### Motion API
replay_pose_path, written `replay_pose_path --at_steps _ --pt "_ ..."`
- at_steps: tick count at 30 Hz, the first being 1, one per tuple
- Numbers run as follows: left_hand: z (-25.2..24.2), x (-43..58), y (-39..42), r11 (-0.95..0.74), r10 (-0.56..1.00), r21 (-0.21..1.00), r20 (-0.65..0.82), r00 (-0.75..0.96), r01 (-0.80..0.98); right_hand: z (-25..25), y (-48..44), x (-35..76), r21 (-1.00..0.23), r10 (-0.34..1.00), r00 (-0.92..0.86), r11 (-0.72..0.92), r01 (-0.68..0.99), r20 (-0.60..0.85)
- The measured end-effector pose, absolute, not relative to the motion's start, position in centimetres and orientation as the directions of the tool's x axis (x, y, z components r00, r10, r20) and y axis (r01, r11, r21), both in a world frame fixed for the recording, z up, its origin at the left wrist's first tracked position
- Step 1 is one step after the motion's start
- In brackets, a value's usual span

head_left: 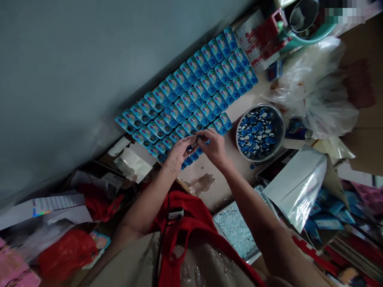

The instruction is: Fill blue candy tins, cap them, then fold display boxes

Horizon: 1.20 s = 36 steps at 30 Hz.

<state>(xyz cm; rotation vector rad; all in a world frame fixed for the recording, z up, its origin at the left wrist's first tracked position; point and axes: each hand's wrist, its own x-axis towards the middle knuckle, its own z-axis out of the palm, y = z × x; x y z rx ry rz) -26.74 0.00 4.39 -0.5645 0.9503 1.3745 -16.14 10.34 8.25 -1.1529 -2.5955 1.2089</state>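
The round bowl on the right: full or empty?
Not empty: blue and white discs spread across the bowl; how deep they lie, I cannot tell.

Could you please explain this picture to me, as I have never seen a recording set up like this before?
Of course. There is no machine here: a person works bare-handed, and one camera worn on the head looks forward and down. The left hand and right hand meet over rows of small blue packs laid out on a pale surface. Between the fingertips is a small dark thing, too small to name; which hand grips it, I cannot tell. To the right stands a round bowl of blue and white discs. Nearer the person, beside the right forearm, is a tray of tiny pale-blue pieces.
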Motion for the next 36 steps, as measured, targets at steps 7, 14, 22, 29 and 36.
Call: replay_pose_path --at_steps 7,14,22,29,36 --pt "5.7 -27.8 -0.4 0.078 0.548 0.208 -0.826 -0.132 -0.975 6.0 14.2 -18.2 -0.427 0.743 -0.596 0.452 0.783 -0.306" --pt "5.0 -30.3 -2.7 0.126 0.694 0.252 -0.714 -0.097 -0.959 4.2 17.2 -21.4 -0.171 0.738 -0.508 0.486 0.857 -0.444" --pt "5.4 -29.9 -3.1 0.169 0.596 0.275 -0.793 -0.123 -0.947 7.4 12.9 -19.1 -0.489 0.654 -0.681 0.499 0.715 -0.329" --pt "5.4 -26.9 -3.5 0.255 0.537 0.307 -0.833 -0.13 -0.917 7.7 8.3 -14.7 -0.781 0.646 -0.666 0.17 0.602 -0.373" --pt "6.5 -28.7 -5.3 0.087 0.508 0.328 -0.827 -0.241 -0.941 6.6 11.6 -18.5 -0.4 0.701 -0.629 0.499 0.769 -0.337"
